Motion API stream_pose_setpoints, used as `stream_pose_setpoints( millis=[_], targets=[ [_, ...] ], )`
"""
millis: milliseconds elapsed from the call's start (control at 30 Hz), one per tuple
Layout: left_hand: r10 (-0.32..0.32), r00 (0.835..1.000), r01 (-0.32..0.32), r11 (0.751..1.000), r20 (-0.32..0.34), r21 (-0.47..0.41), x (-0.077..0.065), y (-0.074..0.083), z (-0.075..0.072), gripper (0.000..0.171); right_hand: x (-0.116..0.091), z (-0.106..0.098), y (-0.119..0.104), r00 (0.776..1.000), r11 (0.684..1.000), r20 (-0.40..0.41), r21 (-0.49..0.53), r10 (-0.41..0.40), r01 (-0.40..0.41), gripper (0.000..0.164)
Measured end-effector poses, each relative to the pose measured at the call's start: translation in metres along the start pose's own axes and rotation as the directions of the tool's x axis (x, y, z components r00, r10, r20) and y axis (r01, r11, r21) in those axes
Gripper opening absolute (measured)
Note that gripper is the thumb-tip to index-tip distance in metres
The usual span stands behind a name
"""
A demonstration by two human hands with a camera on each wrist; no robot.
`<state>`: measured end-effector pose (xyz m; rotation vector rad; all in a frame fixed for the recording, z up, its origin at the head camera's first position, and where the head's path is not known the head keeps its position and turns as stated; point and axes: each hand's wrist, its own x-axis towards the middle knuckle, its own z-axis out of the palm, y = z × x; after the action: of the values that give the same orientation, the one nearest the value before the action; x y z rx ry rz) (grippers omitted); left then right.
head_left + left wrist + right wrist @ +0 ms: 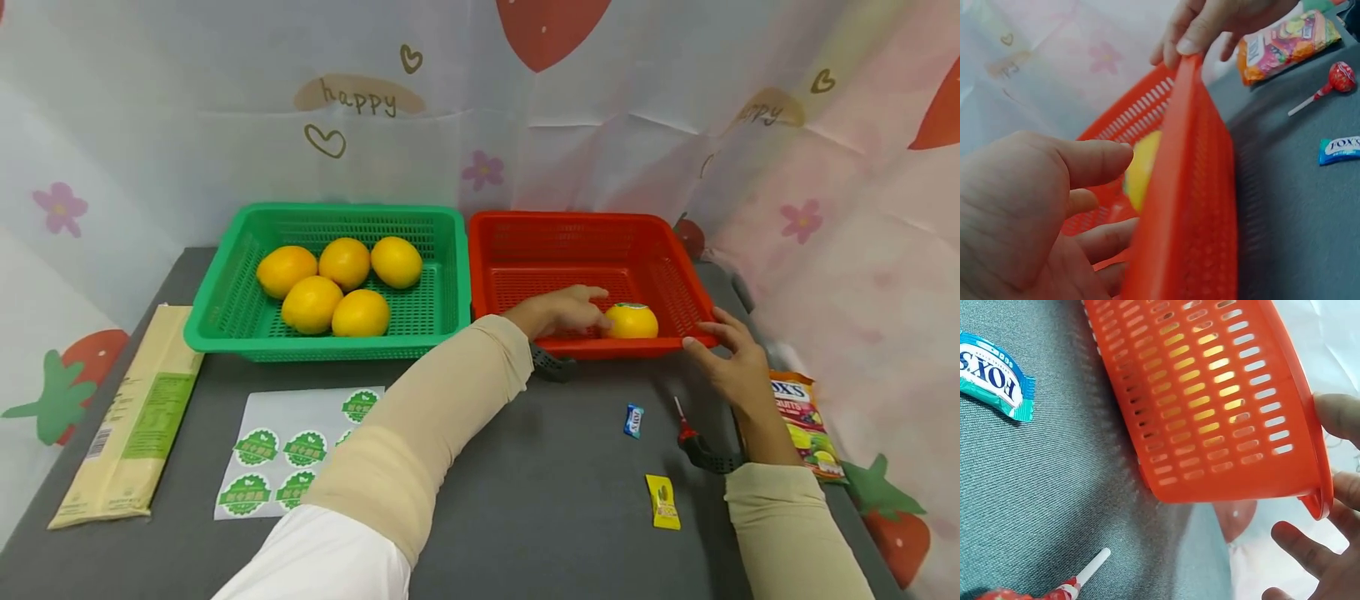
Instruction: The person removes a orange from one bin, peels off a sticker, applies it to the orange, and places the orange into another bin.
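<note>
An orange [632,322] with a green-and-white sticker on top lies in the front right part of the red basket [573,218]. My left hand [566,312] reaches over the front rim, its fingers loosely spread just left of that orange. In the left wrist view the thumb tip is right at the orange [1142,170], and nothing is gripped. At the basket's front right corner, my right hand [731,362] pinches the rim between thumb and fingers. The right wrist view shows the orange [1200,381] through the slots of the basket wall [1229,478].
A green basket [322,343] with several oranges stands left of the red one. On the grey table lie a sheet of round green stickers [255,447], a long beige packet [135,417], a blue-wrapped sweet [633,421], a yellow-wrapped sweet [663,502], a lollipop [684,429] and a candy bag [810,425].
</note>
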<state>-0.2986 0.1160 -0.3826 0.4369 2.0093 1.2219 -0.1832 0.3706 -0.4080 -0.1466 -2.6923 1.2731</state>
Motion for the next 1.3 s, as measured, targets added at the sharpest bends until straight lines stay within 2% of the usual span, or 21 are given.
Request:
stream_pose_setpoints(
  millis=[167, 333, 467, 667, 800, 900, 1067, 1300],
  targets=[
    [0.046, 0.999, -0.046, 0.999, -0.006, 0.022, -0.027, 0.007, -0.018, 0.065, 0.0, -0.001, 0.001, 1.0, 1.0, 0.012, 0.001, -0.005, 0.005, 0.057],
    [0.108, 0.994, -0.108, 0.994, 0.006, -0.016, -0.071, 0.012, -0.047, 0.06, 0.0, -0.001, 0.0, 1.0, 1.0, 0.021, -0.012, -0.012, 0.012, 0.057],
    [0.134, 0.991, -0.135, 0.99, -0.02, -0.045, -0.107, 0.007, -0.073, 0.056, 0.0, -0.002, 0.0, 1.0, 1.0, 0.026, -0.026, -0.016, 0.016, 0.059],
    [0.168, 0.979, -0.172, 0.985, -0.116, -0.025, -0.16, -0.015, -0.107, 0.054, 0.0, 0.0, 0.0, 0.999, 1.0, 0.043, -0.024, -0.015, 0.016, 0.059],
    [0.2, 0.958, -0.196, 0.98, -0.204, 0.039, -0.192, -0.031, -0.126, 0.055, 0.001, -0.001, -0.001, 0.999, 0.999, 0.037, -0.027, -0.026, 0.027, 0.057],
    [0.199, 0.943, -0.185, 0.98, -0.266, 0.076, -0.215, -0.043, -0.138, 0.055, 0.002, -0.002, -0.002, 0.999, 0.999, 0.024, -0.029, -0.034, 0.035, 0.057],
    [0.152, 0.926, -0.132, 0.988, -0.346, 0.081, -0.249, -0.064, -0.157, 0.058, 0.003, -0.001, -0.002, 0.999, 0.999, 0.016, -0.016, -0.038, 0.038, 0.057],
    [0.078, 0.892, -0.066, 0.997, -0.444, 0.042, -0.287, -0.097, -0.179, 0.063, 0.0, 0.001, 0.001, 1.0, 1.0, 0.013, -0.003, -0.01, 0.01, 0.059]
  ],
)
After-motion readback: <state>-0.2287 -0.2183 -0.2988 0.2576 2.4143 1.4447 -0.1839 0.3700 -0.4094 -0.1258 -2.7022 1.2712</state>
